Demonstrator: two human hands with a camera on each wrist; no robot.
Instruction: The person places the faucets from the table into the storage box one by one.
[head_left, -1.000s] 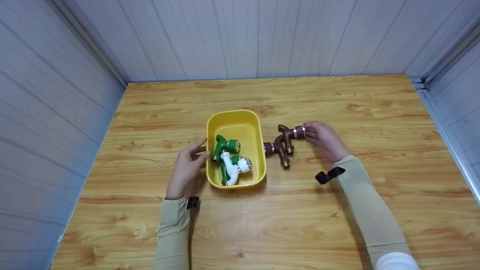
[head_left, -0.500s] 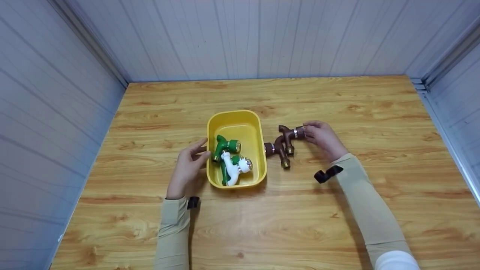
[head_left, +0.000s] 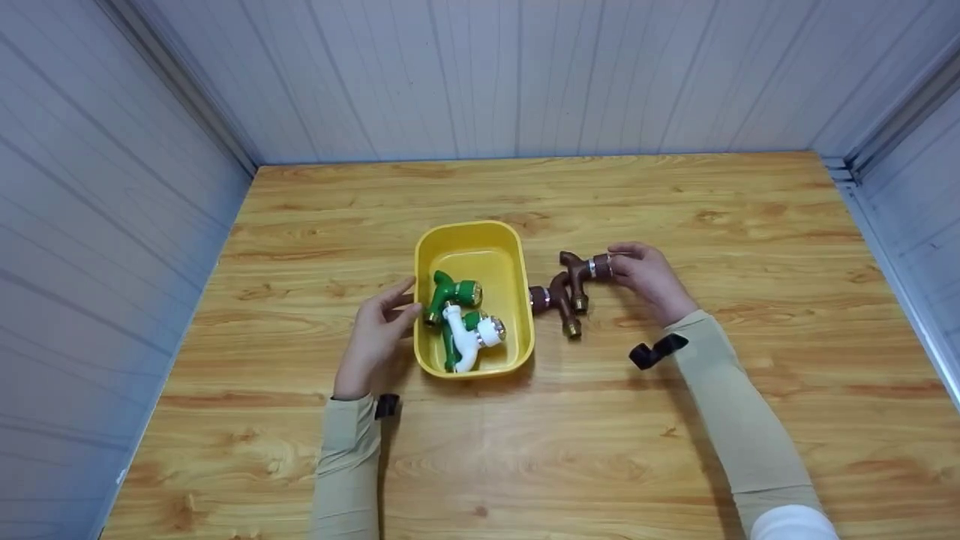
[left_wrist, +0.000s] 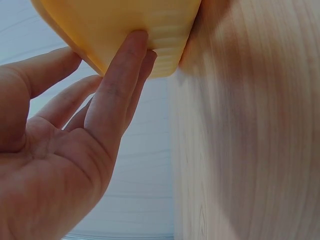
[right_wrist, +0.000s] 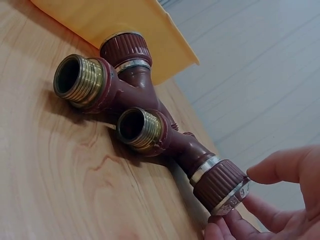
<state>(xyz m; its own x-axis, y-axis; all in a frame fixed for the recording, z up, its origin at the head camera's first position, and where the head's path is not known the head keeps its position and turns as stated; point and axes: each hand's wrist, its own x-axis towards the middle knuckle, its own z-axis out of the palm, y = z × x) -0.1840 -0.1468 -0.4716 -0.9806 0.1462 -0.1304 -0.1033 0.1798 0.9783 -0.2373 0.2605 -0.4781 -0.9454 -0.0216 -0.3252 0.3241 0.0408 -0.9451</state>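
Observation:
My right hand [head_left: 651, 279] pinches the ribbed knob of a brown tap [head_left: 577, 277] between thumb and fingers. In the right wrist view this tap [right_wrist: 185, 150] lies across a second brown tap [right_wrist: 132, 85], both with brass threaded ends toward the camera. The second tap's knob is right at the wall of a yellow bin [head_left: 525, 262]. My left hand [head_left: 375, 330] rests its fairly straight fingertips against the bin's left side, plain in the left wrist view. Inside the bin lie a green tap [head_left: 444, 294], a white tap [head_left: 466, 341] and another green tap [head_left: 450, 351], partly hidden beneath the white one.
A wood-grain table [head_left: 555, 450] carries everything. Pale panel walls [head_left: 480, 82] rise behind it and at both sides. Black wrist mounts [head_left: 658, 350] stick out from both forearms, inward over the table.
My right hand's pinch on the knob looks firmer, and the upper brown tap has shifted very slightly to the right. The left hand and the bin stay practically in place.

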